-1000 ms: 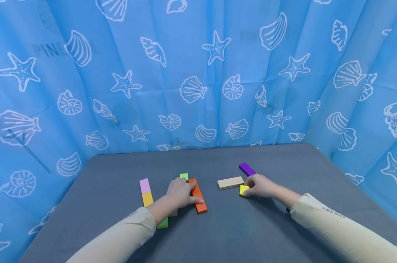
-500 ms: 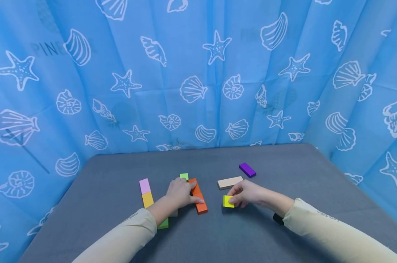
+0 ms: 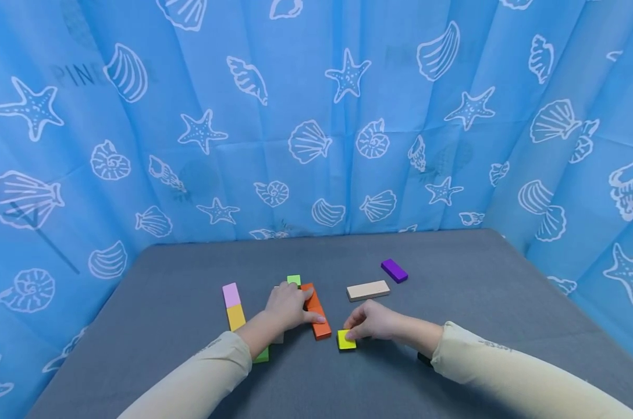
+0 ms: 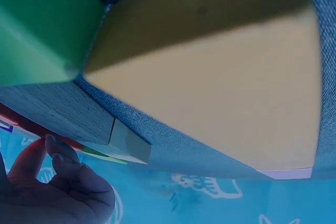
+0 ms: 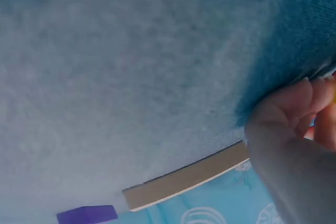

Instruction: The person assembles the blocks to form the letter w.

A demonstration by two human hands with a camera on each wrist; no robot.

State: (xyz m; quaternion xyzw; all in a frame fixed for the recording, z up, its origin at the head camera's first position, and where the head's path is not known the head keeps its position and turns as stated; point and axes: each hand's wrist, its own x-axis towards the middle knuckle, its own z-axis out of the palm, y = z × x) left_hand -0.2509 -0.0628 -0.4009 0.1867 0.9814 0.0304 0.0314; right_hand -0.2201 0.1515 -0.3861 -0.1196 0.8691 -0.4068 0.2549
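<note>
My right hand (image 3: 376,321) pinches a small yellow block (image 3: 346,340) between thumb and fingers, low over the table just right of the orange strip's near end. My left hand (image 3: 287,307) rests against the orange strip (image 3: 320,326), seemingly two blocks end to end; thumb and index finger touch it. Under this hand runs a pale wooden row (image 4: 58,111), mostly hidden in the head view. A light green block (image 3: 293,280) shows beyond the fingertips. Left of the hand lie a pink block (image 3: 231,295), an orange-yellow block (image 3: 235,318) and a green block (image 3: 261,355), partly covered by the forearm.
A pale wooden block (image 3: 367,290) lies flat right of centre, with a purple block (image 3: 394,270) behind it. Everything sits on a grey cloth-covered table (image 3: 452,267). A blue shell-print curtain (image 3: 316,174) hangs along the back and sides.
My right hand has carried the yellow block left and nearer, from beside the pale wooden block to near the orange strip, uncovering the purple block. The left hand has stayed in place.
</note>
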